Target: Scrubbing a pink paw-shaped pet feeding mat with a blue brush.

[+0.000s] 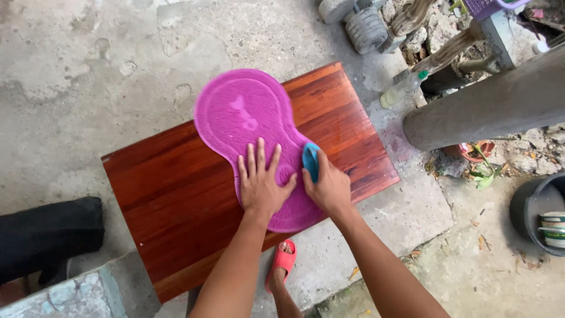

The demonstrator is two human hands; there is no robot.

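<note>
On top of the red-brown wooden table lies a big pink rubber mat, shaped a bit like a peanut. It lies slanted, and its near end sticks out a little past the table's front edge. The table looks wet and shiny.

The left hand lies flat on the near part of the mat with its fingers spread wide, holding nothing, just pressing down. The right hand is closed around a small blue scrubber, and the scrubber touches the mat's right edge.

It looks like the scrubbing step is going on: one hand keeps the mat from sliding while the other rubs. I think the next rub needs a firm press from the flat hand, because a wet mat can slip, and the far round end looks not yet reached.

Below the table, a foot in a red-orange sandal stands on the grey concrete floor. A clear plastic bottle lies near a thick grey pipe, and a dark bucket sits far right.
</note>
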